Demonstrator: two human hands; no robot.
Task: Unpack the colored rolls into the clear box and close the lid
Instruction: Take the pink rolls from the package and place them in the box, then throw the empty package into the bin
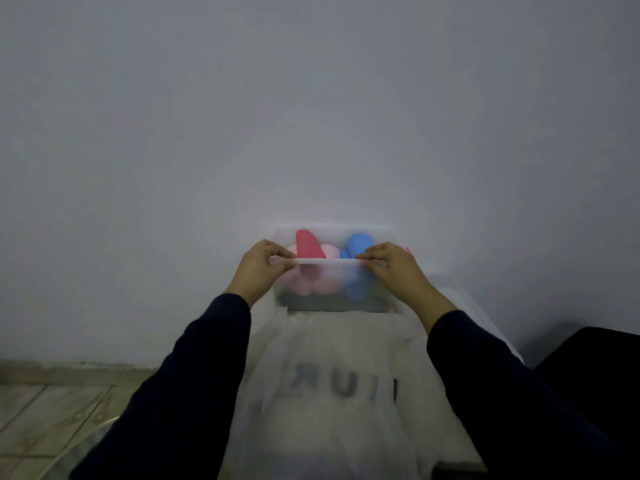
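Observation:
The clear box (332, 303) stands against the wall at the far end of a white surface. Inside it a red roll (306, 244) stands upright, pink rolls (313, 284) lie beside and below it, and blue rolls (360, 245) fill the right side. My left hand (261, 268) pinches the white strip along the box's near top edge at its left end. My right hand (391, 268) pinches the same strip at its right end. I cannot tell whether that strip is the rim or a lid's edge.
A limp translucent plastic bag (332, 386) with dark letters lies in front of the box, between my forearms. A dark seat (595, 362) stands at the right. Tiled floor (45, 410) shows at the lower left, and a bare wall rises behind the box.

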